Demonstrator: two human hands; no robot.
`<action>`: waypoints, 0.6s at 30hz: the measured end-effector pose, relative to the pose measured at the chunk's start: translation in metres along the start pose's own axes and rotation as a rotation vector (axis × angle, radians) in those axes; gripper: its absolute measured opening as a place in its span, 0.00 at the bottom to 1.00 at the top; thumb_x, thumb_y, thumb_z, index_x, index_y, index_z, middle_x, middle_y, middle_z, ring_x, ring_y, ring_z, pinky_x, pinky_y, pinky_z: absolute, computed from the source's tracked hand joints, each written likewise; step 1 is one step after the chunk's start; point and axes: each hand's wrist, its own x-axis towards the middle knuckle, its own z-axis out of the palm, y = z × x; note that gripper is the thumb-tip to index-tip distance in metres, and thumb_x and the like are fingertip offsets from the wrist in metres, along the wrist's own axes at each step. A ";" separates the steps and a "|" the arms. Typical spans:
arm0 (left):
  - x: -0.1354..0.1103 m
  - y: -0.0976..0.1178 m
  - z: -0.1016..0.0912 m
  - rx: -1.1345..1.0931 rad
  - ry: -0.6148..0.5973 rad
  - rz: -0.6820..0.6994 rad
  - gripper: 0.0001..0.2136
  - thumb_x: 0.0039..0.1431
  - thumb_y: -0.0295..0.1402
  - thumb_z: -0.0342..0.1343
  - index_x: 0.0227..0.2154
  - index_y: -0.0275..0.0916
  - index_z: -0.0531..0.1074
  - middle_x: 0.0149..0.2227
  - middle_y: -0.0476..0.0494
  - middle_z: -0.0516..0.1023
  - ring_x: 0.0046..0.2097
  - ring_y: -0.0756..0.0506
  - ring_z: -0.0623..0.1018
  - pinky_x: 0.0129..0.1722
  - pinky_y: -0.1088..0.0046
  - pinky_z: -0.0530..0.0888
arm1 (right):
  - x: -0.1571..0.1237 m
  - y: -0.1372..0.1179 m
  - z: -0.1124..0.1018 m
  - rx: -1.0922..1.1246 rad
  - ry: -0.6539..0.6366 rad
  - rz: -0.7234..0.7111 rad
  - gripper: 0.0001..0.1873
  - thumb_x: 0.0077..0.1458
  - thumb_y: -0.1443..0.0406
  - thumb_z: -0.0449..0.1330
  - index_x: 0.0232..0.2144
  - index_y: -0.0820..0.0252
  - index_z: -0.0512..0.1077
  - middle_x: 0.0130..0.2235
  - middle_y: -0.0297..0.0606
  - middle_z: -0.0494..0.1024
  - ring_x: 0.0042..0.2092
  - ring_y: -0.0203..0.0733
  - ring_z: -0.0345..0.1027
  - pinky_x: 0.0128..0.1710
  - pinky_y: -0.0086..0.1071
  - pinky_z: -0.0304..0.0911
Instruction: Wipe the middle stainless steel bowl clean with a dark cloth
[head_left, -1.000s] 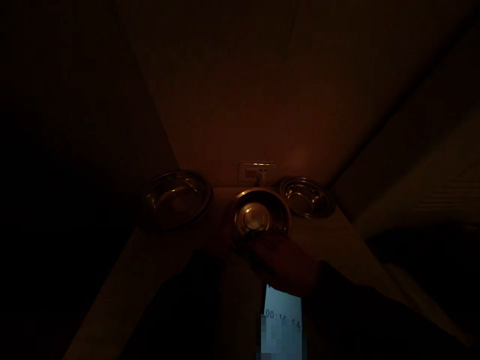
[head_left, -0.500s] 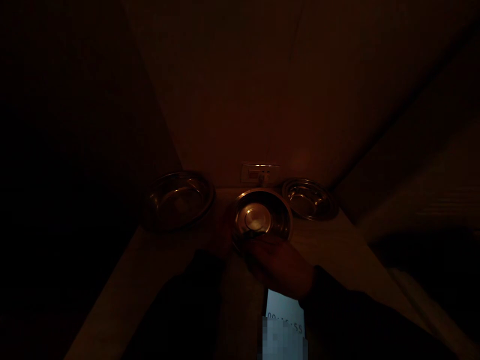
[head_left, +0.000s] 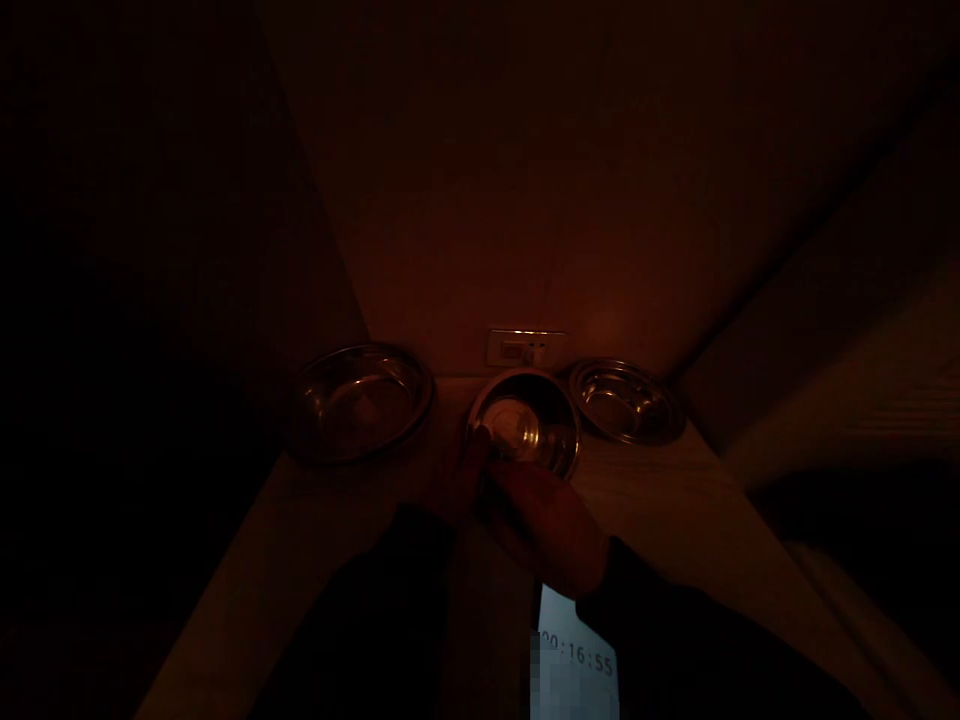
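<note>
The scene is very dark. A round steel bowl [head_left: 529, 425] in the middle of a pale table [head_left: 675, 500] is tilted up toward me. My right hand [head_left: 551, 520] grips its near rim, fingers wrapped round the edge. My left hand [head_left: 457, 480] is at the bowl's left edge with a finger on the rim; its other fingers are lost in shadow. Dark sleeves cover both arms.
A larger steel bowl [head_left: 360, 400] sits at the left and another steel bowl [head_left: 626, 400] at the right, both near the wall. A wall socket [head_left: 525, 348] is behind the middle bowl. A lit phone screen [head_left: 577, 650] showing a timer lies at the near edge.
The middle bowl has been tipped up further, its base lifting and its opening turning toward me. Both hands have moved slightly forward with it.
</note>
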 end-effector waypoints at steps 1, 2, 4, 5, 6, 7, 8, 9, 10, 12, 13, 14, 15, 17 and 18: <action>0.000 0.001 0.000 0.000 0.011 -0.002 0.22 0.61 0.45 0.43 0.51 0.38 0.67 0.58 0.39 0.69 0.60 0.42 0.67 0.61 0.62 0.60 | 0.000 -0.001 0.002 -0.001 -0.002 -0.006 0.21 0.57 0.69 0.54 0.54 0.64 0.62 0.49 0.50 0.75 0.49 0.48 0.70 0.48 0.42 0.68; 0.000 0.002 0.000 -0.010 0.019 0.012 0.22 0.62 0.45 0.41 0.52 0.38 0.66 0.59 0.39 0.68 0.60 0.42 0.67 0.61 0.62 0.60 | -0.001 -0.001 0.002 -0.005 -0.011 -0.016 0.21 0.58 0.69 0.54 0.54 0.65 0.62 0.50 0.50 0.74 0.50 0.48 0.69 0.49 0.42 0.67; 0.001 0.003 0.001 -0.036 0.026 0.052 0.22 0.63 0.43 0.40 0.53 0.37 0.66 0.58 0.39 0.69 0.60 0.42 0.67 0.61 0.63 0.60 | -0.005 0.000 0.001 -0.032 -0.059 -0.036 0.20 0.59 0.70 0.52 0.54 0.65 0.62 0.52 0.50 0.73 0.51 0.47 0.68 0.50 0.42 0.66; 0.002 0.003 0.001 -0.051 0.030 0.064 0.22 0.63 0.43 0.40 0.52 0.36 0.67 0.58 0.39 0.69 0.60 0.42 0.67 0.61 0.63 0.60 | -0.008 0.002 -0.002 -0.057 -0.094 -0.046 0.20 0.59 0.70 0.52 0.54 0.65 0.63 0.52 0.50 0.73 0.51 0.47 0.68 0.51 0.42 0.65; 0.003 0.003 0.002 -0.068 0.041 0.062 0.22 0.63 0.43 0.40 0.51 0.35 0.67 0.58 0.39 0.70 0.60 0.41 0.67 0.61 0.63 0.60 | -0.010 0.005 -0.006 -0.089 -0.132 -0.060 0.19 0.59 0.71 0.52 0.53 0.65 0.65 0.51 0.50 0.74 0.51 0.47 0.68 0.51 0.43 0.65; 0.003 0.002 0.002 -0.086 0.055 0.058 0.21 0.63 0.43 0.41 0.51 0.35 0.68 0.57 0.39 0.70 0.59 0.40 0.68 0.61 0.63 0.61 | -0.013 0.009 -0.012 -0.126 -0.170 -0.080 0.18 0.59 0.71 0.52 0.52 0.64 0.66 0.51 0.49 0.74 0.50 0.48 0.69 0.51 0.43 0.65; 0.003 0.001 0.003 -0.106 0.061 0.054 0.21 0.63 0.43 0.42 0.50 0.35 0.69 0.57 0.39 0.71 0.59 0.39 0.68 0.60 0.63 0.62 | -0.015 0.014 -0.018 -0.168 -0.202 -0.098 0.17 0.58 0.71 0.52 0.50 0.64 0.68 0.50 0.49 0.75 0.50 0.48 0.69 0.50 0.44 0.65; 0.003 0.000 0.004 -0.127 0.059 0.057 0.21 0.62 0.43 0.42 0.50 0.35 0.69 0.56 0.39 0.71 0.59 0.39 0.69 0.60 0.62 0.63 | -0.017 0.018 -0.025 -0.211 -0.225 -0.118 0.16 0.58 0.71 0.53 0.48 0.64 0.70 0.49 0.49 0.76 0.49 0.49 0.69 0.50 0.46 0.65; 0.003 -0.001 0.004 -0.142 0.056 0.070 0.22 0.62 0.43 0.43 0.51 0.36 0.69 0.56 0.40 0.72 0.58 0.39 0.69 0.59 0.62 0.64 | -0.019 0.023 -0.032 -0.249 -0.249 -0.137 0.14 0.57 0.71 0.54 0.45 0.64 0.72 0.48 0.49 0.77 0.49 0.50 0.69 0.50 0.47 0.65; 0.002 0.000 0.005 -0.150 0.056 0.100 0.21 0.62 0.43 0.43 0.51 0.37 0.69 0.55 0.41 0.73 0.58 0.40 0.70 0.60 0.61 0.64 | -0.021 0.028 -0.042 -0.309 -0.275 -0.134 0.13 0.56 0.72 0.55 0.42 0.64 0.73 0.47 0.49 0.77 0.49 0.50 0.70 0.51 0.48 0.63; 0.002 0.000 0.005 -0.145 0.055 0.108 0.21 0.63 0.43 0.43 0.51 0.37 0.69 0.54 0.42 0.74 0.57 0.41 0.70 0.60 0.61 0.63 | -0.022 0.029 -0.045 -0.317 -0.286 -0.126 0.12 0.56 0.72 0.55 0.42 0.64 0.74 0.47 0.50 0.77 0.49 0.50 0.70 0.51 0.48 0.62; 0.002 0.000 0.004 -0.137 0.056 0.106 0.21 0.63 0.43 0.42 0.52 0.37 0.69 0.54 0.43 0.74 0.57 0.41 0.70 0.60 0.62 0.63 | -0.021 0.027 -0.045 -0.304 -0.293 -0.113 0.12 0.55 0.73 0.55 0.42 0.64 0.74 0.46 0.50 0.77 0.49 0.50 0.70 0.52 0.47 0.62; 0.003 0.000 0.004 -0.126 0.059 0.095 0.21 0.63 0.43 0.42 0.52 0.37 0.69 0.54 0.43 0.74 0.57 0.41 0.70 0.60 0.62 0.63 | -0.020 0.024 -0.043 -0.267 -0.298 -0.096 0.13 0.56 0.72 0.54 0.43 0.65 0.73 0.47 0.49 0.77 0.49 0.50 0.69 0.52 0.46 0.62; 0.005 -0.001 0.003 -0.106 0.061 0.060 0.21 0.63 0.42 0.42 0.51 0.36 0.70 0.53 0.42 0.74 0.57 0.41 0.71 0.59 0.63 0.64 | -0.016 0.015 -0.034 -0.149 -0.291 -0.047 0.16 0.57 0.72 0.53 0.47 0.66 0.70 0.48 0.48 0.76 0.50 0.48 0.68 0.52 0.43 0.62; 0.007 -0.003 0.003 -0.100 0.066 0.054 0.21 0.63 0.42 0.42 0.50 0.35 0.70 0.53 0.41 0.75 0.57 0.40 0.71 0.59 0.63 0.64 | -0.012 0.010 -0.029 -0.083 -0.283 -0.013 0.18 0.57 0.72 0.52 0.50 0.66 0.68 0.50 0.48 0.75 0.51 0.47 0.67 0.52 0.42 0.62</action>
